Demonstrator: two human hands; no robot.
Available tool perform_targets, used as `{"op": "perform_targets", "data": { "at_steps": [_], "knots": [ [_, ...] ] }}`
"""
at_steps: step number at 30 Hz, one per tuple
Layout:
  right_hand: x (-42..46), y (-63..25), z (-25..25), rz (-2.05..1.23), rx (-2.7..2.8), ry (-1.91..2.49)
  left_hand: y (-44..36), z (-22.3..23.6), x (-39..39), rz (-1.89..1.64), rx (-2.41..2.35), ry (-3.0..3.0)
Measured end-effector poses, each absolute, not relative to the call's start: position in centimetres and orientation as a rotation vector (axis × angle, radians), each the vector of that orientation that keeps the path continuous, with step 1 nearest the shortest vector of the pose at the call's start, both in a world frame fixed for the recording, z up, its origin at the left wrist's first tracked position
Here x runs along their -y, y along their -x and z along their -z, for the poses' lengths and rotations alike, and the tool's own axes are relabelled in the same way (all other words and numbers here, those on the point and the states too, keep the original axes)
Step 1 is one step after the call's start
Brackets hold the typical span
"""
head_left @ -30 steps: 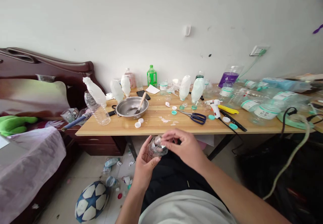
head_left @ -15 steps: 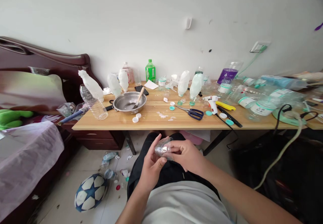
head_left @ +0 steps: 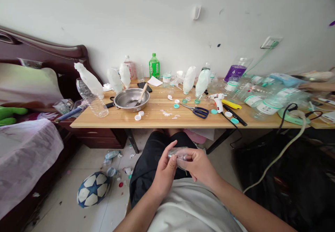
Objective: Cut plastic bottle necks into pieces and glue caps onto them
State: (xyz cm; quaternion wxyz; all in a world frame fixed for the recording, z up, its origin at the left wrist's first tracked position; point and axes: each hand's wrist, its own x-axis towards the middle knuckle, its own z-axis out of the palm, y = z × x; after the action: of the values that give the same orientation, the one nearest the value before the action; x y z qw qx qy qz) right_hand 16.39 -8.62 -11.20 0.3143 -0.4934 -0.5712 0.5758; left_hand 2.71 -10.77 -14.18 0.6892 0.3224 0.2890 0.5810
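The left hand point(head_left: 165, 172) and the right hand point(head_left: 201, 166) both grasp a clear plastic piece point(head_left: 176, 151) above the lap, just nearer than the near edge of the bench point(head_left: 154, 122). The left hand cups it from the left, thumb laid across it; the right hand pinches its right part between thumb and fingers. The fingers cover much of the piece, so its full shape is hard to tell. Toward the left of the bench, a brush point(head_left: 142, 94) leans in a steel bowl point(head_left: 131, 108), with two white caps point(head_left: 138, 117) near it. Right of centre lie blue-handled scissors point(head_left: 201, 112), then a white glue gun point(head_left: 218, 103) and a yellow cutter point(head_left: 231, 104). A green bottle point(head_left: 154, 68) stands upright at the far side, and labelled clear bottles point(head_left: 268, 108) crowd the right end. A blue-and-white ball point(head_left: 93, 189) rests on the floor at left
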Motion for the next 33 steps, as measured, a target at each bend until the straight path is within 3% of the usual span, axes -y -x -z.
{"op": "perform_targets", "data": {
  "at_steps": [10, 17, 23, 28, 33],
  "knots": [
    [10.9, -18.6, 13.1, -1.378, 1.495, 1.386, -4.3, 14.2, 11.1, -1.091, -0.483, -0.52],
    [11.7, -18.4, 14.7, -0.605, 1.857, 1.238, -6.3, 12.9, 11.2, -1.116, -0.565, -0.026],
    [12.2, -17.8, 15.0, -0.147, 1.672, 1.312, -6.8, 12.3, 11.4, -1.108, -0.641, 0.035],
    [12.0, -19.0, 13.7, -0.28, 1.905, 1.311, -6.7, 12.0, 12.0, -1.025, -0.708, -0.108],
    [11.9, -20.1, 12.8, -0.311, 1.96, 1.196, -6.4, 13.2, 13.1, -1.161, -0.731, -0.433]
  ]
}}
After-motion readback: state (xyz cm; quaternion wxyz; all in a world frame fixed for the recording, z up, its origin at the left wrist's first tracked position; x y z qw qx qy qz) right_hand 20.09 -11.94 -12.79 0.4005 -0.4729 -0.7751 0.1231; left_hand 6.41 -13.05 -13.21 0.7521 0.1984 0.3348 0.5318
